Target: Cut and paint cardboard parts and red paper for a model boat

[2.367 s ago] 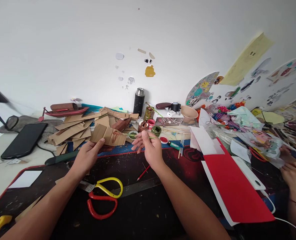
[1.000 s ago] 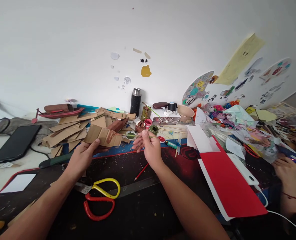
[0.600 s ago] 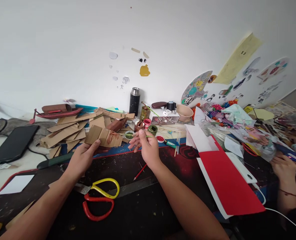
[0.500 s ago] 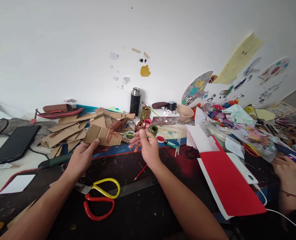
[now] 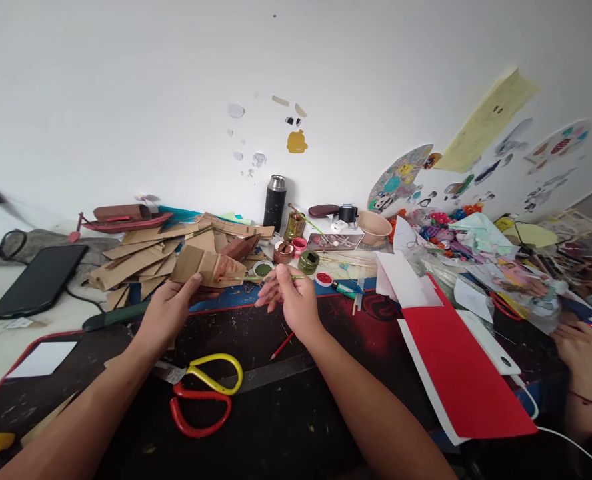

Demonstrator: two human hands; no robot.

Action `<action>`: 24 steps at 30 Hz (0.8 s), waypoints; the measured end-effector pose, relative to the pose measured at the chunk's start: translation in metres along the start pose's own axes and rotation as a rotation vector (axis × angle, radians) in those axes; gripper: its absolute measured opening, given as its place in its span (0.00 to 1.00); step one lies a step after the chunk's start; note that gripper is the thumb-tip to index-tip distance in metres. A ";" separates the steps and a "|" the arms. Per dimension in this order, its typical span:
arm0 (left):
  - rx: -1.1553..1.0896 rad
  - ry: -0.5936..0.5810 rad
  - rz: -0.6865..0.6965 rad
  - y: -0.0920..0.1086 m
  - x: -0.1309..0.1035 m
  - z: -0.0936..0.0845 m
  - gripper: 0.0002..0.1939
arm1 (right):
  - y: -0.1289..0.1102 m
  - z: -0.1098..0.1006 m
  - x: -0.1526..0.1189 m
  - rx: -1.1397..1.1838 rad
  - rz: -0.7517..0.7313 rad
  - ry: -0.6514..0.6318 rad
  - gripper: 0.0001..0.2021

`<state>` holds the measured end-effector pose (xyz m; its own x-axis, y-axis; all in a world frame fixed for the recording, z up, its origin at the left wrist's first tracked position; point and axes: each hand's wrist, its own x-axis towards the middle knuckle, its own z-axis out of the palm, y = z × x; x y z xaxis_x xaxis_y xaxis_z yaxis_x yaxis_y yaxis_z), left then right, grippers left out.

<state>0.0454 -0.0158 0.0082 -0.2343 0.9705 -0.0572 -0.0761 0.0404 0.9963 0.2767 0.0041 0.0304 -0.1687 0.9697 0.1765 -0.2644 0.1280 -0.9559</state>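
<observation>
My left hand is closed on the left end of a folded piece of cardboard, held above the mat. Streaks of reddish-brown paint cover the cardboard's right part. My right hand pinches a thin green paintbrush, whose tip lies at the painted patch; whether it presses there I cannot tell. Just behind are a brown paint jar, a pink-red paint jar, a green paint jar, a lid with green paint and a lid with red paint.
Scissors with yellow and red handles, a metal ruler and a red pencil lie on the dark mat. Cardboard scraps, a model boat and a thermos stand behind. Red paper and another person's hand are right.
The brush tip now shows against the painted part of the cardboard, and the brush lies flatter. The whole view has shifted slightly; both hands keep their holds.
</observation>
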 end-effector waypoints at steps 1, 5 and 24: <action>0.005 0.005 -0.001 0.000 0.000 0.000 0.26 | 0.001 0.001 -0.002 -0.004 0.010 -0.017 0.31; 0.017 0.006 -0.011 0.001 -0.001 0.001 0.26 | -0.001 0.003 -0.002 -0.021 0.006 0.002 0.30; -0.090 -0.008 -0.002 -0.008 0.005 -0.004 0.22 | 0.002 0.004 -0.004 0.008 0.012 -0.012 0.31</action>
<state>0.0411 -0.0125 -0.0005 -0.2265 0.9722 -0.0585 -0.1639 0.0211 0.9862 0.2730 -0.0004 0.0289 -0.1838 0.9686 0.1677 -0.2697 0.1144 -0.9561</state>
